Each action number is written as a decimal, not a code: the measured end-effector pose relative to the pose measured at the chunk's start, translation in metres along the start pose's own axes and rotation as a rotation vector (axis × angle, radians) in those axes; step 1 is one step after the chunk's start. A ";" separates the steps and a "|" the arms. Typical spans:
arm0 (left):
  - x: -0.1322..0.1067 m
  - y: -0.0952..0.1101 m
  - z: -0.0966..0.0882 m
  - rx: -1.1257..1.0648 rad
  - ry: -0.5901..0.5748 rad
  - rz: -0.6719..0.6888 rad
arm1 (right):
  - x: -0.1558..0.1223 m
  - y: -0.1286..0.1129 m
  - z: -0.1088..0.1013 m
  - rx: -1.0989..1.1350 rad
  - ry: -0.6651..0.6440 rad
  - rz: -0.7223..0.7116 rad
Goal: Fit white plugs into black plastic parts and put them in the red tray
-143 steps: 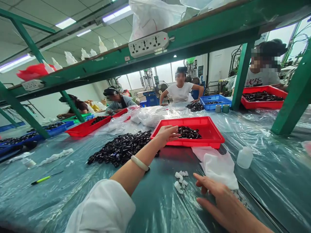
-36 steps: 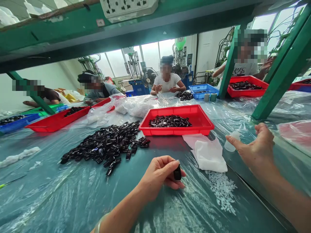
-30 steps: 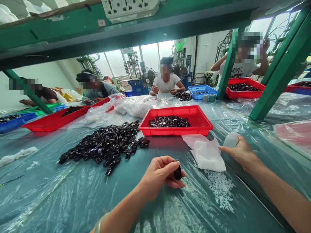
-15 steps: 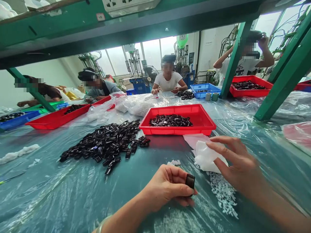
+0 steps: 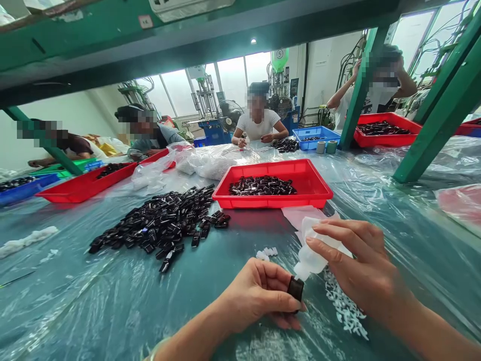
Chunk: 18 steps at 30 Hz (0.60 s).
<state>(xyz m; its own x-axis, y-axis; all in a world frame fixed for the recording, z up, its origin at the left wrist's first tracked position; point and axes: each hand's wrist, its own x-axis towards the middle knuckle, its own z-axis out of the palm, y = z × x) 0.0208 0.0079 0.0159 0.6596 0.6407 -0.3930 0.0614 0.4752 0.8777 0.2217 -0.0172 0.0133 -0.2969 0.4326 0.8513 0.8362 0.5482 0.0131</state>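
The left fingers point(image 5: 280, 296) close around a small black rectangular piece point(image 5: 295, 289), pinching it low so that its upper end stands free. The right fingers point(image 5: 334, 235) wrap a white plastic squeeze bottle point(image 5: 311, 255), tilted nozzle-down so its tip meets that end. Below the hands, white plastic bits point(image 5: 345, 313) lie scattered beside a folded white cloth point(image 5: 291, 215). Farther out, a heap of black pieces point(image 5: 158, 225) lies loose on the plastic-sheeted desk point(image 5: 112, 306), next to a red tray point(image 5: 272, 203) holding more, both within easy reach.
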 end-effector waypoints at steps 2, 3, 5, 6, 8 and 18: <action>0.000 -0.001 0.000 -0.001 0.000 -0.003 | -0.001 -0.002 0.000 -0.009 -0.009 0.007; 0.000 -0.001 0.000 0.000 -0.003 -0.003 | -0.001 -0.002 0.000 -0.014 -0.014 0.012; 0.001 -0.002 0.000 -0.002 -0.021 -0.004 | -0.002 -0.003 0.000 -0.019 -0.017 0.015; 0.001 -0.002 -0.001 -0.006 -0.030 -0.003 | -0.002 -0.004 0.000 -0.015 -0.015 0.014; 0.001 -0.003 -0.001 -0.012 -0.037 -0.004 | -0.003 -0.004 0.000 -0.002 -0.021 0.018; 0.000 -0.003 -0.002 0.006 -0.038 -0.001 | -0.003 -0.002 -0.002 0.030 -0.008 0.015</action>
<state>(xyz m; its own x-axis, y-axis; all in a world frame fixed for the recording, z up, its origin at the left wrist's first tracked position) 0.0189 0.0080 0.0125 0.6876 0.6168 -0.3830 0.0662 0.4721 0.8791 0.2219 -0.0212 0.0117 -0.2887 0.4468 0.8468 0.8265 0.5628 -0.0152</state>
